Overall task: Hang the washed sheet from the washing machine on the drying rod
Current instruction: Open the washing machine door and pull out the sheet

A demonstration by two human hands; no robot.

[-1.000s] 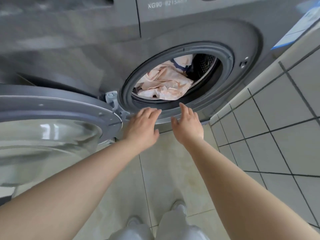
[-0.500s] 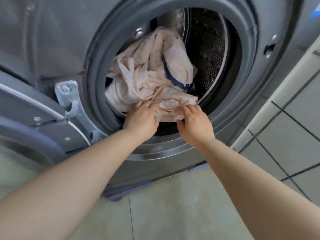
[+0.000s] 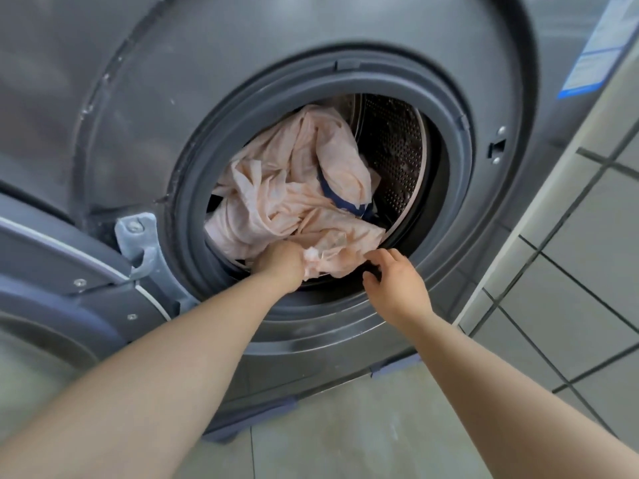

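A blue-edged label (image 3: 600, 46) sits at the upper right of the frame on the grey washing machine (image 3: 145, 108), its print too blurred to read. The machine's door (image 3: 52, 271) hangs open at the lower left on a pale hinge (image 3: 136, 233), and a white tiled wall (image 3: 570, 236) runs down the right side. The pale pink sheet (image 3: 294, 188), with a dark blue strip showing, lies crumpled in the drum opening at the centre, spilling over the rubber seal (image 3: 453, 188). The left hand (image 3: 281, 264) is clenched on the sheet's lower fold. The right hand (image 3: 396, 281), fingers loosely curled and holding nothing, hovers just beside the sheet's lower right edge.
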